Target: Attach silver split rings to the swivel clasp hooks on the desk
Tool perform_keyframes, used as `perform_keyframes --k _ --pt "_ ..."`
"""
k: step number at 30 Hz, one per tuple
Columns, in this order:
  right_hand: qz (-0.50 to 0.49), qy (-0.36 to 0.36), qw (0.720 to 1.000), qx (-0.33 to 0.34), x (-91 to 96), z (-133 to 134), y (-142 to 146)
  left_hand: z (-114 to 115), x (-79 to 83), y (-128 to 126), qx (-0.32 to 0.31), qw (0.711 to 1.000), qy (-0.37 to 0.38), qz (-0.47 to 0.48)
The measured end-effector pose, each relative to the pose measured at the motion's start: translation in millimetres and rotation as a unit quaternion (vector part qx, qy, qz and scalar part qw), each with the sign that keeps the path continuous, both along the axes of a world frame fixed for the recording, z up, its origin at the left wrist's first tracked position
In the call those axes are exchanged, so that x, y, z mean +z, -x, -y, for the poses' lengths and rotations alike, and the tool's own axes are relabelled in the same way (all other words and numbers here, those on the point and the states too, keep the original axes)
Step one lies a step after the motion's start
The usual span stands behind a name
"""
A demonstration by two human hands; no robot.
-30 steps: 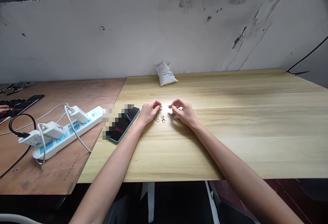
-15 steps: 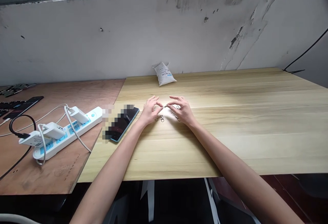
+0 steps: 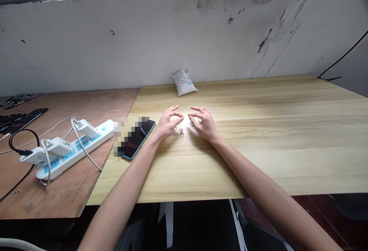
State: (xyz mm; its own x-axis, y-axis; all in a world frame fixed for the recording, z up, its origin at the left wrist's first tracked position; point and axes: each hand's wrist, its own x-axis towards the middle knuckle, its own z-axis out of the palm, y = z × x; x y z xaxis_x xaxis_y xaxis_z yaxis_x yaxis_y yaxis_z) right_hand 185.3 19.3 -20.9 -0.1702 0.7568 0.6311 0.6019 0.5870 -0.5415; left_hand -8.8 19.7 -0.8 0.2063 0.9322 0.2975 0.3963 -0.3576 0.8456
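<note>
My left hand (image 3: 169, 122) is closed in a pinch, thumb and forefinger meeting, with a tiny bit of something at the tips that is too small to name. Opposite it, a short gap away, my right hand (image 3: 202, 123) also pinches with thumb and forefinger; what lies between those tips cannot be made out. Below the left fingers lie small metal rings (image 3: 175, 132). Between the hands rests a small metal clasp with a ring (image 3: 181, 132). More metal rings (image 3: 193, 126) show beneath my right hand, partly covered by it.
A white printed packet (image 3: 184, 82) sits near the wall. Left of my arm lies a phone (image 3: 139, 140), partly blurred out. A white power strip (image 3: 100, 134) with chargers and cables stands on the brown board (image 3: 115, 101) beside the wooden table (image 3: 273, 140).
The fingertips of both hands have drawn slightly apart; the small metal piece that was held between them is no longer clearly visible. More rings show beside the left hand.
</note>
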Motion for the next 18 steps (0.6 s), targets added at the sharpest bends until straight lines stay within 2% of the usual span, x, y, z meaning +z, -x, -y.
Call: perform_keyframes --k 3,7,10,14,18 --pt "0.037 -0.036 0.998 0.026 7.3 8 4 0 0.3 -3 -0.003 0.996 0.029 0.081" --pt "0.061 -0.068 0.996 0.024 9.0 11 12 5 1.1 -10 -0.034 0.985 0.072 0.153" --pt "0.05 -0.072 0.996 0.023 6.3 8 15 10 3.9 -14 -0.05 0.98 0.076 0.175" --pt "0.015 -0.043 0.999 0.006 4.9 6 15 13 7.1 -18 -0.058 0.979 0.07 0.183" --pt "0.037 -0.038 0.998 0.016 6.0 8 16 14 8.3 -20 -0.05 0.982 0.066 0.172"
